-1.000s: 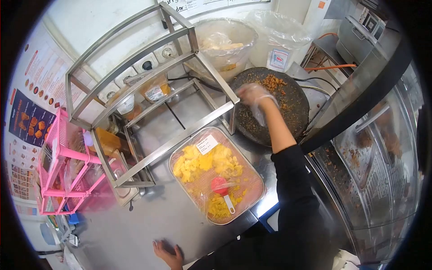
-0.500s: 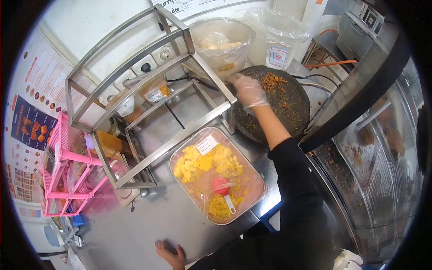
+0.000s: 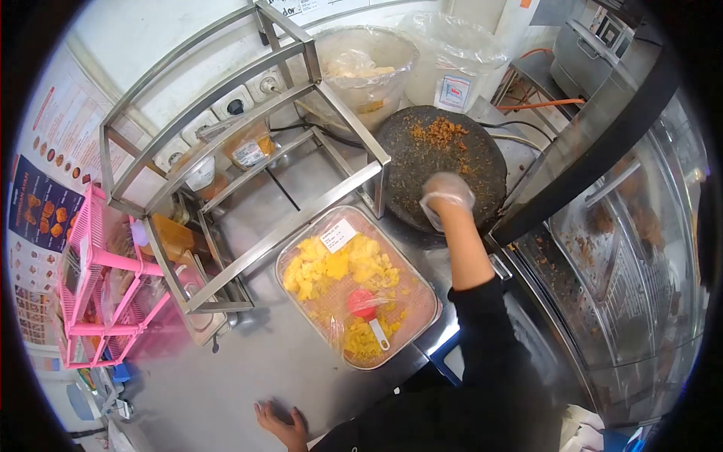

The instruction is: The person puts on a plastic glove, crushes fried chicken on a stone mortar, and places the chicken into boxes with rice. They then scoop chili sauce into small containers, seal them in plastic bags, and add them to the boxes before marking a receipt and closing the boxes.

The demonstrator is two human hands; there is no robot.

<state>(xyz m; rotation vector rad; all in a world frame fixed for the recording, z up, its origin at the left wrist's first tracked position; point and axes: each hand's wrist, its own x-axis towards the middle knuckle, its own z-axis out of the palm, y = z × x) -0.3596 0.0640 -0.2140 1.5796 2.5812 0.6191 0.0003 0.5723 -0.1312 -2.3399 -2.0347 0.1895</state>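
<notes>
My right hand (image 3: 447, 194), in a clear plastic glove, is over the lower right part of a dark round stone mortar (image 3: 407, 162). Its fingers are hidden beneath the back of the hand, so what they hold, if anything, does not show. A heap of reddish-brown crumbs (image 3: 440, 133) lies near the mortar's far edge, and finer bits are scattered across the stone. Bare and with fingers spread, my left hand (image 3: 282, 427) rests on the steel counter (image 3: 211, 392) at the bottom.
A plastic-covered tray (image 3: 410, 331) of yellow food with a red scoop (image 3: 363, 303) lies between my hands. Left of it stands a metal rack (image 3: 301, 226), then pink baskets (image 3: 113, 331). Lined tubs (image 3: 414, 64) stand behind the mortar; a glass case (image 3: 633, 248) is at right.
My right hand has moved from the mortar's far left edge, beside the tub, down and right to its near side. The crumb heap is now uncovered. My left hand stays on the counter.
</notes>
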